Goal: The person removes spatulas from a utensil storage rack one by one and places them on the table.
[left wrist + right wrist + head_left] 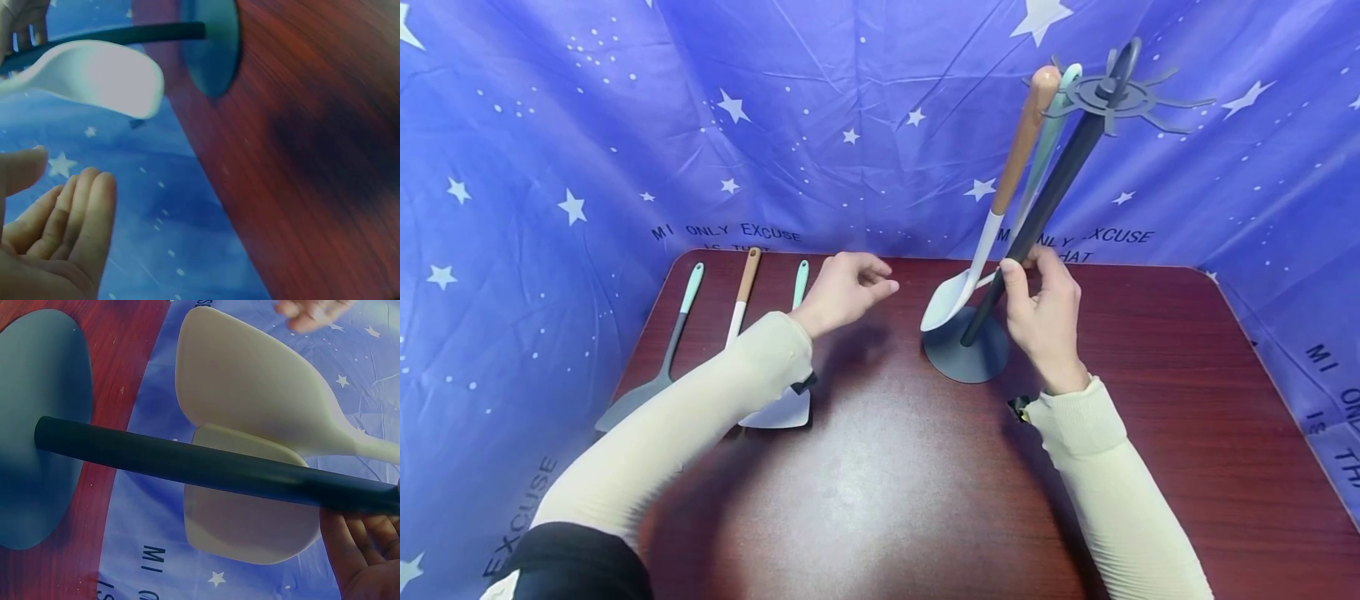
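Observation:
My right hand (1047,308) grips the dark pole of a utensil stand (1060,185), thumb in front and fingers behind. From the stand's hooked top ring hang a white spatula with a wooden handle (1018,167) and a mint-handled utensil (1048,150). Both pale heads show in the right wrist view, the upper spatula head (250,381) partly overlapping the lower utensil head (250,531), which the pole crosses. Left of the stand, my left hand (850,287) hovers over the table with nothing in it. Its fingers are loosely bent, thumb apart, below the white spatula head (106,75) in the left wrist view.
On the table's left side lie a grey turner with a mint handle (692,287), a wooden-handled utensil (747,287) and a mint-handled utensil (801,279). My left sleeve covers parts of them. A blue starry curtain (850,183) hangs close behind the dark red table (865,500).

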### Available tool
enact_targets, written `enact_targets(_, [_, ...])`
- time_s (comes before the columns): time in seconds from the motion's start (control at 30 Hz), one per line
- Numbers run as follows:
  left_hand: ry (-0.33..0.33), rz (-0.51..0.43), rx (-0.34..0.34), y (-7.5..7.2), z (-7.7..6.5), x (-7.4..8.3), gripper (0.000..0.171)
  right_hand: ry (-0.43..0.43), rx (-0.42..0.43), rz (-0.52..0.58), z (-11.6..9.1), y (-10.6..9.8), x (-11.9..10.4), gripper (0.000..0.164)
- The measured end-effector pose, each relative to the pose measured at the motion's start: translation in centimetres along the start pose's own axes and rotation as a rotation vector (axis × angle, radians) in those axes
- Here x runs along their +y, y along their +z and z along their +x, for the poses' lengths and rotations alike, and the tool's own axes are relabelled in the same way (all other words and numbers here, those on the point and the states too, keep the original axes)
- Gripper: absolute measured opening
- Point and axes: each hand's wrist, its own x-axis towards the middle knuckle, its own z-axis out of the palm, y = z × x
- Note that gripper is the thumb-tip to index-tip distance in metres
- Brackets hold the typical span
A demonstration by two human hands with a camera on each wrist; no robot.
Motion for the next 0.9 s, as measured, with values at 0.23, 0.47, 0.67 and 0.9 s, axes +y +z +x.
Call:
enact_targets(0.23, [0.166,-0.178,0.014,1.8,0.6,2.8,0.036,-0.004,-0.009,-0.013,0.1,0.3,1.5,0.014])
enact_targets(0.47, [0.285,-0.27,0.009,3.5,1.4,5.2,0.045,0.003,-0.012,-0.044,-0.1,0.4,4.0,0.017])
enact_targets(0.67, [0.322,-0.302,-0.021,4.4,2.4,6.8,0.048,-0.024,-0.017,-0.036,0.0,0.2,3.9,0.018])
enact_targets(0.9, [0.287,-0.36,-0.017,5.0,2.8,8.0,0.039,-0.001,-0.015,-0.043,0.0,0.4,3.8,0.02])
